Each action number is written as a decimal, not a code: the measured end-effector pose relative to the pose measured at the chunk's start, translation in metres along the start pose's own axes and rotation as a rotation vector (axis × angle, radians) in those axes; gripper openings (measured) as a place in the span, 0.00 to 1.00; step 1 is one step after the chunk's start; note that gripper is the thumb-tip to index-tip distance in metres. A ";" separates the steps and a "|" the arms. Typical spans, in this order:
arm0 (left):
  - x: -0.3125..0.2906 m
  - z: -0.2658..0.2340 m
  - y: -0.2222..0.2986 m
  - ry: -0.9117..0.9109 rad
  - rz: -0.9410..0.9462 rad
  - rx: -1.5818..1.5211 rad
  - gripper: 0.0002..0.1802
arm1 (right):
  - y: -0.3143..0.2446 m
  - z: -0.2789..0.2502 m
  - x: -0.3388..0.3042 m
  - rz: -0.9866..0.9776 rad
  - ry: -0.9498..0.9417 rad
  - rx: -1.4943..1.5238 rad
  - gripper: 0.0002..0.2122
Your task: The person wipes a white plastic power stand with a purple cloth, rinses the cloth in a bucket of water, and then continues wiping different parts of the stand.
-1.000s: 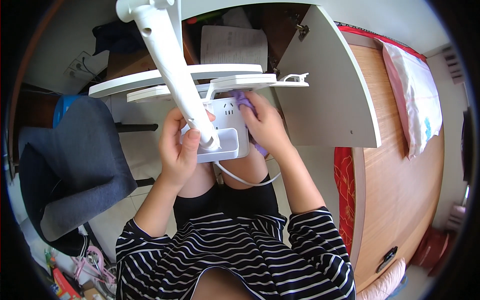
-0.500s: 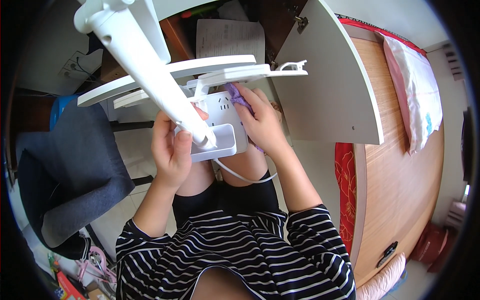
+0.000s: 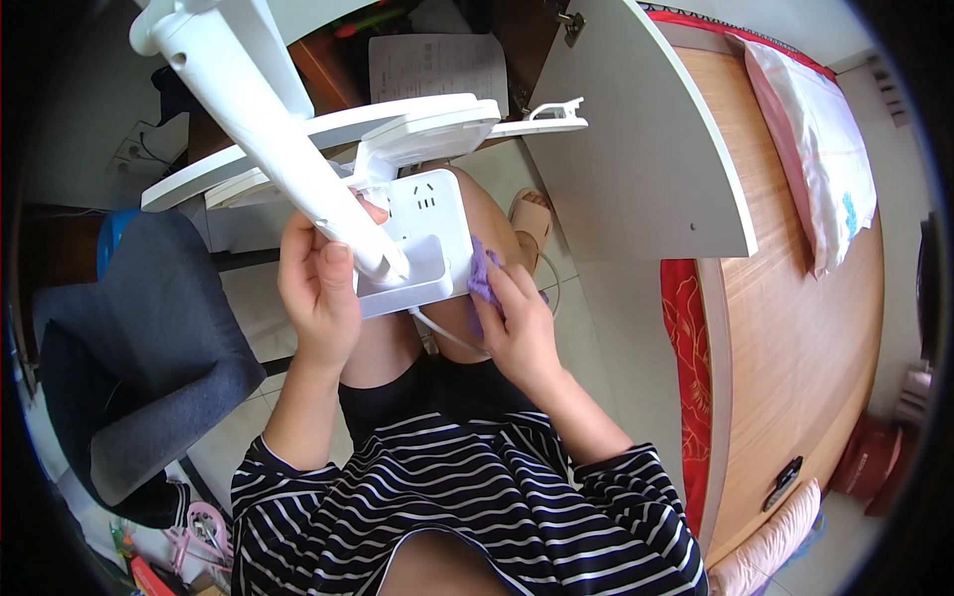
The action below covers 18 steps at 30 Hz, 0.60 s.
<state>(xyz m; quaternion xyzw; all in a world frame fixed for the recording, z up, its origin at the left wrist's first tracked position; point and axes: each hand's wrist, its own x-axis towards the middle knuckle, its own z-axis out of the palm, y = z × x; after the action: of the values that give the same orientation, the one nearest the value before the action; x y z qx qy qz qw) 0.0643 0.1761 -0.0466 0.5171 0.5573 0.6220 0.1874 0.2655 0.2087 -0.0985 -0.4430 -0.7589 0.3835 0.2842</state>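
Note:
Over my lap I hold a white desk lamp [image 3: 260, 129] whose base carries a panel with power sockets [image 3: 437, 214] and a small open tray [image 3: 425, 276]. My left hand [image 3: 323, 283] is wrapped round the left side of the base by the foot of the pole, thumb toward me. A crumpled purple cloth [image 3: 481, 276] is pinched in my right hand [image 3: 525, 333] and touches the right edge of the base. From the near side of the base a white cord [image 3: 432, 326] runs right, passing under my right hand.
Beyond the lamp, an open white cabinet door [image 3: 646, 149] stands to the right, with printed sheets [image 3: 437, 72] inside the cabinet. A dark blue-grey chair [image 3: 174, 298] is at left. On the right, a wooden bed board [image 3: 785, 338] bears a white and pink pillow [image 3: 810, 159].
My right hand has drawn the purple cloth nearer to me, from the far right part of the socket panel down along its right edge. My left hand keeps its hold.

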 end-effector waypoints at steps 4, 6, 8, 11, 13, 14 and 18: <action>0.001 -0.001 0.001 -0.040 -0.020 -0.148 0.26 | 0.002 0.001 0.043 -0.042 -0.006 0.100 0.19; -0.001 -0.002 -0.002 -0.030 -0.024 -0.144 0.26 | 0.006 0.011 0.066 -0.137 0.058 0.131 0.21; -0.001 -0.001 -0.002 -0.019 -0.030 -0.149 0.25 | -0.006 0.013 0.078 -0.119 0.016 0.087 0.21; -0.001 0.003 -0.001 0.008 -0.032 -0.159 0.25 | -0.008 0.013 0.074 -0.133 -0.013 0.015 0.22; -0.001 0.004 -0.001 0.013 -0.043 -0.149 0.25 | -0.003 0.012 0.060 -0.164 0.002 -0.014 0.23; -0.001 0.004 -0.001 0.011 -0.043 -0.151 0.25 | -0.002 0.009 0.050 -0.182 -0.024 -0.040 0.22; -0.002 0.002 -0.001 0.010 -0.049 -0.137 0.25 | 0.015 0.000 0.012 -0.210 -0.070 0.113 0.21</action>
<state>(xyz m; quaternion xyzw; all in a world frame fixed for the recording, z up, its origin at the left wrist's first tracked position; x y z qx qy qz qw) 0.0669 0.1755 -0.0486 0.4862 0.5268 0.6566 0.2345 0.2671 0.2246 -0.1099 -0.3308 -0.7876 0.4091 0.3206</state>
